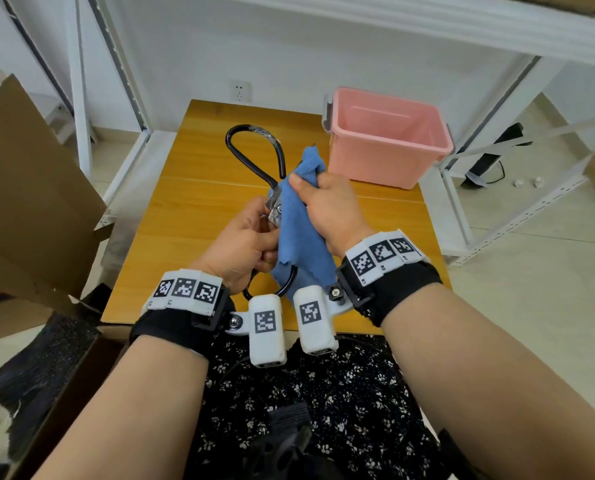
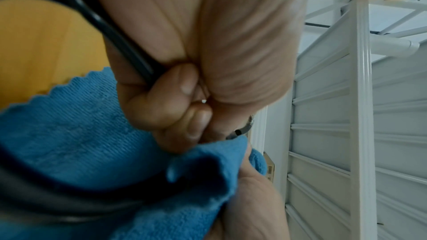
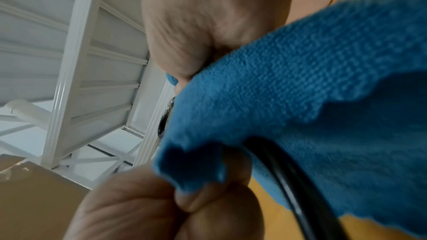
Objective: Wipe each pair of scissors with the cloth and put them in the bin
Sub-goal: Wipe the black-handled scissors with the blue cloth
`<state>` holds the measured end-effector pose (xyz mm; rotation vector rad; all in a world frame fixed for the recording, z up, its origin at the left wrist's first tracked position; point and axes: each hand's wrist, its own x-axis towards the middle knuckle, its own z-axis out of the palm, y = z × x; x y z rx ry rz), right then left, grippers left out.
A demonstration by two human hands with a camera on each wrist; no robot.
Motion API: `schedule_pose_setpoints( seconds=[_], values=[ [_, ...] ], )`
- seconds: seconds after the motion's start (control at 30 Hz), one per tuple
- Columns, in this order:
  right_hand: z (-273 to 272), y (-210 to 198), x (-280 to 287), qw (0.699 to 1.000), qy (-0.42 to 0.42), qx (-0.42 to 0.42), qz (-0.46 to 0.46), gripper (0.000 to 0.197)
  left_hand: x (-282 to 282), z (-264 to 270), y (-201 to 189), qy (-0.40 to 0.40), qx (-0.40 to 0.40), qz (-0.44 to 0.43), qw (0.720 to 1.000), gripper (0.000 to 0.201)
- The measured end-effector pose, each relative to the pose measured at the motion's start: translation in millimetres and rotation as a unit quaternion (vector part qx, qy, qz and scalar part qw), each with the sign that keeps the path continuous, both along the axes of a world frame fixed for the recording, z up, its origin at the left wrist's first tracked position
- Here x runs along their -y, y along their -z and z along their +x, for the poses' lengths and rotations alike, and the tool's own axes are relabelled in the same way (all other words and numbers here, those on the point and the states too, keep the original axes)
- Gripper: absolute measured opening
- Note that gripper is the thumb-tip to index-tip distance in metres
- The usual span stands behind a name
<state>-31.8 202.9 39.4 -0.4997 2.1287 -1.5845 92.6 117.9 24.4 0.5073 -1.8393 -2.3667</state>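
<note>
Above the near middle of the wooden table (image 1: 199, 202), the left hand (image 1: 246, 242) curls its fingers round the black handle of a pair of scissors (image 1: 274, 211). The right hand (image 1: 330, 211) grips a blue cloth (image 1: 298, 230) bunched over the blades, its scalloped edge hanging toward the wrists. A second pair of scissors (image 1: 254, 150) with large black loops lies farther back. The pink bin (image 1: 386, 140) stands at the far right corner.

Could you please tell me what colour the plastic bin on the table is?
The rectangular plastic bin is pink, clearest in the head view.
</note>
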Motion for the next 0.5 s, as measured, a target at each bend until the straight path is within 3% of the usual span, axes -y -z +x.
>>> schedule_pose_setpoints(
  seconds=[0.17, 0.23, 0.37, 0.5],
  values=[
    [-1.4, -0.4, -5.2, 0.998, 0.039, 0.031, -0.03, 0.043, -5.6, -2.1, 0.8, 0.013, -0.012, 0.005, 1.0, 0.026],
    [-0.5, -1.5, -8.5, 0.997, 0.01, 0.066, -0.038, 0.042, -5.5, -0.8, 0.9, 0.008, -0.012, 0.004, 1.0, 0.025],
    [3.7, -1.9, -8.8, 0.995, -0.082, 0.051, -0.038, 0.017, -3.2, 1.8, -0.1, -0.012, -0.006, -0.012, 1.0, 0.027],
    [5.7, -1.9, 0.8, 1.0, -0.025, -0.011, -0.005, 0.038, 0.3, 4.2, -1.5, -0.013, -0.011, -0.027, 0.999, 0.031]
  ],
)
